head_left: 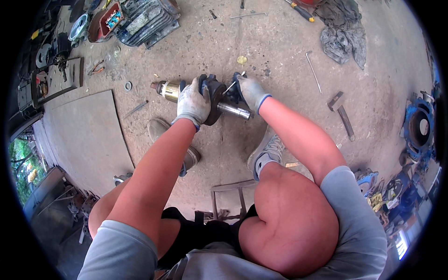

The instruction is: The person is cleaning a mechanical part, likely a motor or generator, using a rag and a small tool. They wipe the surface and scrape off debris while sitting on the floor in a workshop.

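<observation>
On the concrete floor ahead of me lies a metal shaft assembly (235, 111). It has a brass-coloured sleeve at its left end, a dark flange in the middle and a bright steel shaft at the right. My left hand (192, 101), in a grey work glove with dark fingers, is closed around the flange's left side. My right hand (252, 92), gloved alike, grips a thin metal rod (228, 88) just right of the flange. The rod slants down-left toward the flange face; whether its tip sits in a hole is too small to tell.
Rightward lie a hammer (345, 122), a thin bent rod (313, 72) and a dark rag (343, 32). To the left are a flat sheet (88, 130), a small ring (128, 86), pliers (97, 68) and a finned metal housing (147, 23). A blue ring-shaped part (418, 126) stands far right.
</observation>
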`<state>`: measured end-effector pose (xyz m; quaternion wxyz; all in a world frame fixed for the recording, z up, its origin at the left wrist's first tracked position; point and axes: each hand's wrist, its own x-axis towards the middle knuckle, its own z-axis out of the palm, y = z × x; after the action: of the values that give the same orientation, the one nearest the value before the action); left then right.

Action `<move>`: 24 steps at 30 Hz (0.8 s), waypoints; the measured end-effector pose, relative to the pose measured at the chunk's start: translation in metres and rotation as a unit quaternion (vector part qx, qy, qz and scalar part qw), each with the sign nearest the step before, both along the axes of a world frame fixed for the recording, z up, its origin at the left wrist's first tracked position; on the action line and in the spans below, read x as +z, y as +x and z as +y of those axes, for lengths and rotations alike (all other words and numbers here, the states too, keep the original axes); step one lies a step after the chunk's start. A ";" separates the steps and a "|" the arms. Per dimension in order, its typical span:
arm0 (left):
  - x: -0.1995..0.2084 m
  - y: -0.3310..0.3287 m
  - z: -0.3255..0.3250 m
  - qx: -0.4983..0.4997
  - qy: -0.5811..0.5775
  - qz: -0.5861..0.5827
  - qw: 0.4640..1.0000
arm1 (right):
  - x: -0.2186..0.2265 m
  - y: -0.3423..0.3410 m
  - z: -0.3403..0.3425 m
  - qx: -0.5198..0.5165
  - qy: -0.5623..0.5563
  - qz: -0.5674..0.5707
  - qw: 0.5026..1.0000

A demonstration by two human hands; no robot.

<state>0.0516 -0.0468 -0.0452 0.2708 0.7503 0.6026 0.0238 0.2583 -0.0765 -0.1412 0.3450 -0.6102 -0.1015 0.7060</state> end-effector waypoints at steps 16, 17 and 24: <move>0.000 -0.002 0.000 0.013 0.000 0.012 1.000 | 0.040 0.011 -0.036 0.009 0.144 -0.098 0.985; -0.001 -0.008 -0.002 0.019 -0.002 0.029 0.999 | 0.034 0.008 -0.028 -0.031 0.096 -0.015 0.995; 0.010 0.001 0.000 0.014 -0.012 -0.002 1.000 | 0.008 0.017 -0.005 -0.142 -0.149 0.244 0.948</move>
<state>0.0522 -0.0471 -0.0356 0.2809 0.7384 0.6127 0.0217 0.2752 -0.0813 -0.1336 0.3608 -0.4718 0.1804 0.7841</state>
